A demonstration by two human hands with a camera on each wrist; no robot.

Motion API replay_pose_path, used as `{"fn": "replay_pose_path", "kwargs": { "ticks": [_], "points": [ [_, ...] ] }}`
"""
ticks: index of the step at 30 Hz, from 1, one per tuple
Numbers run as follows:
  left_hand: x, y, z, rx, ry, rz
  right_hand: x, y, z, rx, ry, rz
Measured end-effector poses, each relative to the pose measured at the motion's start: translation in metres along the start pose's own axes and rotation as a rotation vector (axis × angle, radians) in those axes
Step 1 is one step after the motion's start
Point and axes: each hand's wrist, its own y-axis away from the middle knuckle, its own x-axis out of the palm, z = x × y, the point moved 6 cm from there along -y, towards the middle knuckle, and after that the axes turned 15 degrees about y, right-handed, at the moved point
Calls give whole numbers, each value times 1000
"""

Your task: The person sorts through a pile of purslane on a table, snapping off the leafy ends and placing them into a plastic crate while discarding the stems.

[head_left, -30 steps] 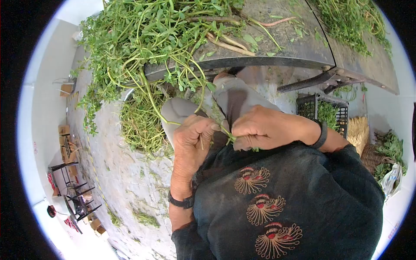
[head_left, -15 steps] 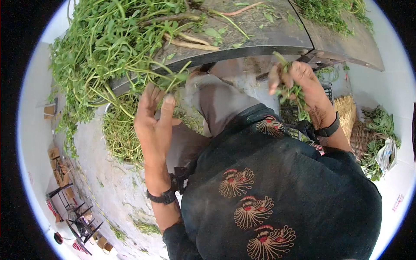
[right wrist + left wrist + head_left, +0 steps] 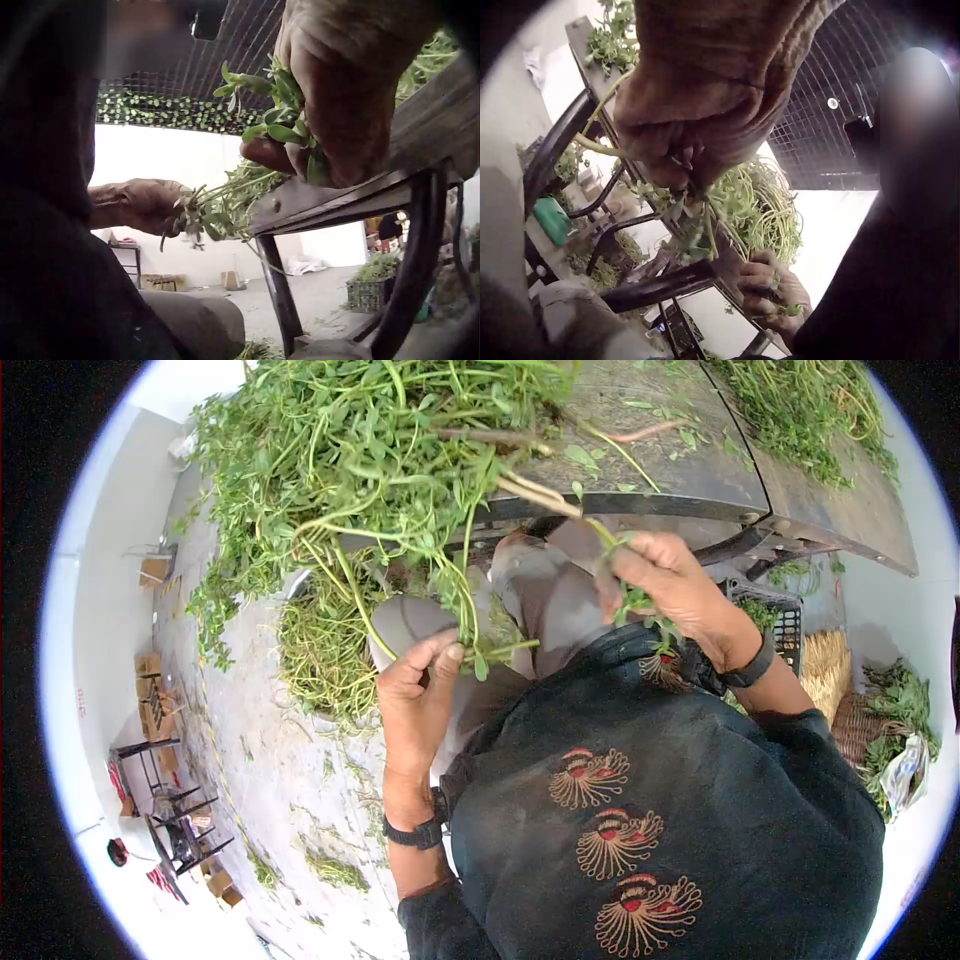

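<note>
My left hand (image 3: 418, 685) is over my lap, its thumb and fingertips pinching a leafy green purslane stem (image 3: 510, 648). From there, long stems run up to the large purslane heap (image 3: 340, 455) on the table's near edge. To the right, just below that edge, my right hand (image 3: 678, 588) grips a short purslane sprig (image 3: 638, 605). The right wrist view shows the plump leaves of the sprig (image 3: 285, 133) sticking out between the fingers. Both hands are apart, and in the left wrist view the right hand (image 3: 769, 289) appears lower down.
The dark table (image 3: 690, 470) carries loose stems and a second purslane heap (image 3: 820, 420) at the right. Beneath the heap's overhang stands a container of trimmed stems (image 3: 330, 650). A black crate (image 3: 790, 625) is under the table's right side. Scraps (image 3: 335, 868) litter the floor.
The hands were together on one stem, then parted, the right carrying the sprig away. The left reached to the heap and has come back toward the lap with a stem; the right has moved inward.
</note>
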Motion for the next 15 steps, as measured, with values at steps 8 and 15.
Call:
{"fn": "replay_pose_path", "kwargs": {
  "ticks": [8,15],
  "points": [
    [-6,12,8,-18,18,44,30,-22,49,-343,359,0],
    [3,13,-8,187,-109,122,55,-51,117,-771,838,-265]
  ]
}}
